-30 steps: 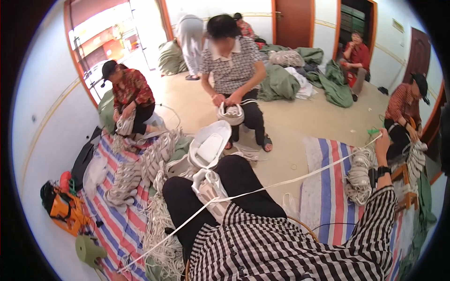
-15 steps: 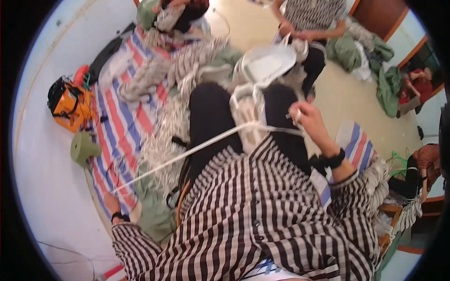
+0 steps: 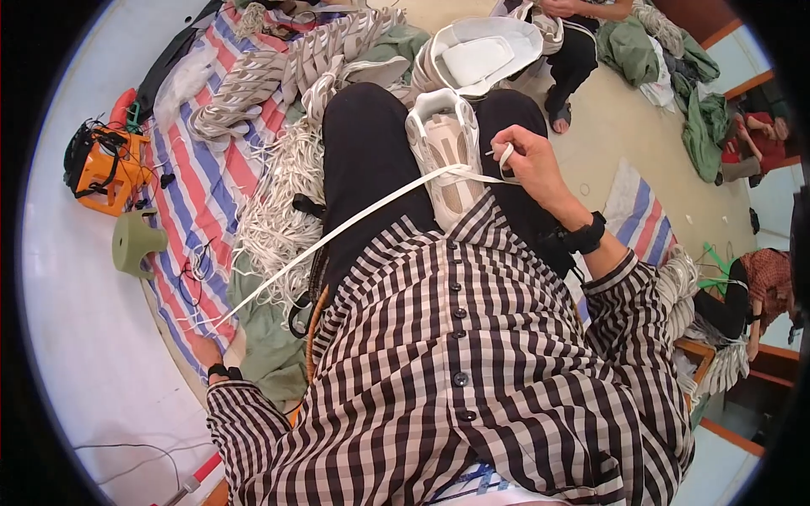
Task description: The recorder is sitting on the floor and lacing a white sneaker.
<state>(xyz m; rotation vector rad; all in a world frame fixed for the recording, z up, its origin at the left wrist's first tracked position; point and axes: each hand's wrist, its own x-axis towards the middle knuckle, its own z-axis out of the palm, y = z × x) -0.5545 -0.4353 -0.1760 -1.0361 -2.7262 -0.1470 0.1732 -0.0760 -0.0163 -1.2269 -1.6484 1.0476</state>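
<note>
The right hand (image 3: 530,164), which I am viewing remotely through the head camera, is pinching a white lace (image 3: 354,221) in its curled fingers, just beside a beige-and-white shoe (image 3: 443,139). The shoe is lying between the wearer's thighs, its opening facing away from the body, its other end meeting a checked shirt (image 3: 523,337). The lace is crossing the shoe and running over the left thigh toward the left hand (image 3: 205,349) at lower left; those fingers are showing too small and unclear, so I cannot tell whether they are grasping the lace or standing loose beside it. Black bands (image 3: 584,234) are circling both wrists. Left of the dark trousers (image 3: 363,126), a heap of white laces (image 3: 283,211) is spreading alongside a striped sheet (image 3: 190,181), where rows of beige uppers (image 3: 240,93) are resting. By the sheet's outer edge I am seeing an orange bag (image 3: 110,169) and a green stool (image 3: 137,240). Beyond the knees, a white oval container (image 3: 527,44) is sitting near a co-worker's leg (image 3: 575,74), with green sacks (image 3: 624,46) lying farther right.
</note>
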